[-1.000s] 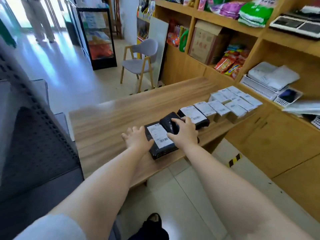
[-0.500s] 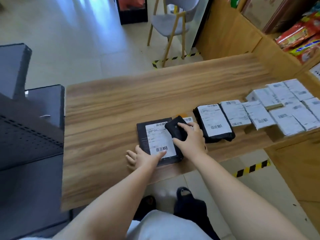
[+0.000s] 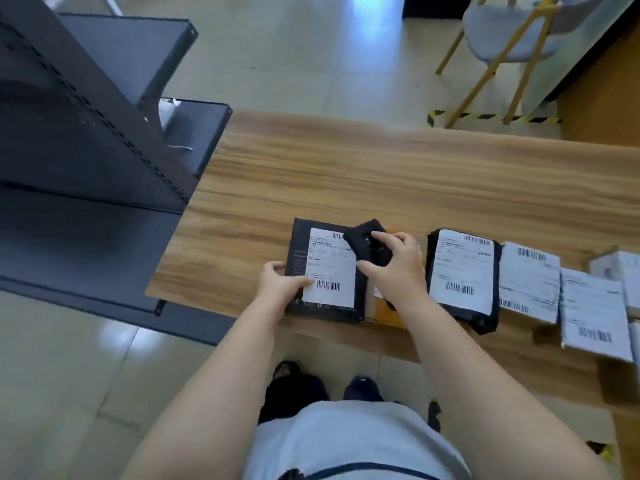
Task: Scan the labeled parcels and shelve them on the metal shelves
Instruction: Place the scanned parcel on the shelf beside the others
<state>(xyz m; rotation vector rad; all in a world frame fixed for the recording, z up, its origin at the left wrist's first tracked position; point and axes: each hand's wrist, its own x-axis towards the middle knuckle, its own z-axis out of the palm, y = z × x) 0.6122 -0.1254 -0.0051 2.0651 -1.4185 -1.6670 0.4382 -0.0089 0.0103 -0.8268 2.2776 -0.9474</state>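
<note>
Left hand (image 3: 282, 284) now grips the flat black parcel's (image 3: 325, 271) left edge, thumb on its white label, instead of lying beside it; pickup looks imminent. Right hand (image 3: 394, 268) holds the matte black scanner (image 3: 367, 241) over it. Parcel lies on the woodgrain surface (image 3: 346, 174), near the perforated metal shelves (image 3: 86, 161).
</note>
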